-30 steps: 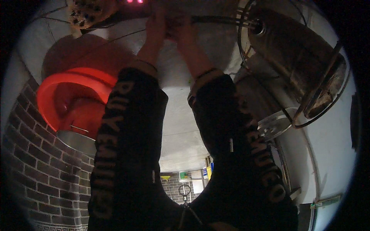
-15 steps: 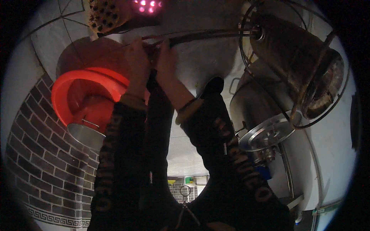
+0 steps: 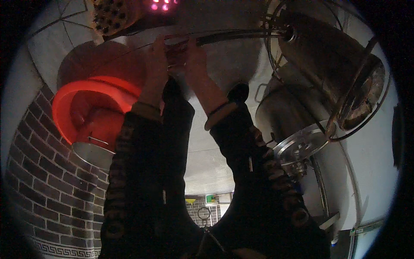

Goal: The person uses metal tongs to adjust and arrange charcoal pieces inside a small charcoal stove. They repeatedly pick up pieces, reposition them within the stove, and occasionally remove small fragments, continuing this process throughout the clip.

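overhead, dark pipe (image 3: 233, 38) (horizontal), both hands gripping, left hand (image 3: 157, 54), right hand (image 3: 194, 54)

Your two hands meet overhead on a thin dark rod (image 3: 233, 36). It runs nearly level, bowed by the lens, from above your left hand (image 3: 157, 56) rightward to the mouth of a tilted steel vessel (image 3: 332, 56). Your right hand (image 3: 194, 54) grips it just beside the left. The dim light hides its surface.
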The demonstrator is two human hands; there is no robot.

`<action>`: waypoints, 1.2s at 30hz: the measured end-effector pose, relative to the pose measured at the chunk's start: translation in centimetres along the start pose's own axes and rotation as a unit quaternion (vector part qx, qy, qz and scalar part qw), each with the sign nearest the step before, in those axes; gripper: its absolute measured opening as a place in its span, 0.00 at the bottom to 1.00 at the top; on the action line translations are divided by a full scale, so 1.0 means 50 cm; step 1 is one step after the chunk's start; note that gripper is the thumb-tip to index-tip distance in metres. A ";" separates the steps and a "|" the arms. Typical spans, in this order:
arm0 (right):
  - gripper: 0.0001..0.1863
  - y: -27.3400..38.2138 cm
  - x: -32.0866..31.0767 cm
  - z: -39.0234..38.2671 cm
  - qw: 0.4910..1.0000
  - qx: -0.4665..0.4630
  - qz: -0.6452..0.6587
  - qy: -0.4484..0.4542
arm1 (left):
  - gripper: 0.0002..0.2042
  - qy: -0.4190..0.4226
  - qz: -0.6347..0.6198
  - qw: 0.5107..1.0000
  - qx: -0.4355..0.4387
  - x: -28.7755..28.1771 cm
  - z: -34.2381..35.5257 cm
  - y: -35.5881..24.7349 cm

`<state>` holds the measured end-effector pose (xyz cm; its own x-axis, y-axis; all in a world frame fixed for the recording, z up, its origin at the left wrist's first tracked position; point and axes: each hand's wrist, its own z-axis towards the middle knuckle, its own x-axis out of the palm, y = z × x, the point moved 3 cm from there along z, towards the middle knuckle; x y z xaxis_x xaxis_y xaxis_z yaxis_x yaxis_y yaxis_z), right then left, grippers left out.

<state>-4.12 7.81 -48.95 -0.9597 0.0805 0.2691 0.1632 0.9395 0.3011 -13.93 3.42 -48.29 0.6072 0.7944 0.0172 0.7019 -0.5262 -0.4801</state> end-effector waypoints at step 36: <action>0.16 0.083 -0.089 0.012 0.966 -0.133 -0.175 0.137 | 0.18 -0.019 0.093 0.985 0.147 0.037 0.054 0.058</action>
<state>0.67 11.53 -49.44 -0.8758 -0.3527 0.3296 -0.0725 0.7712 0.6324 -11.78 4.19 -52.02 0.6971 0.7060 -0.1251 0.4386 -0.5579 -0.7045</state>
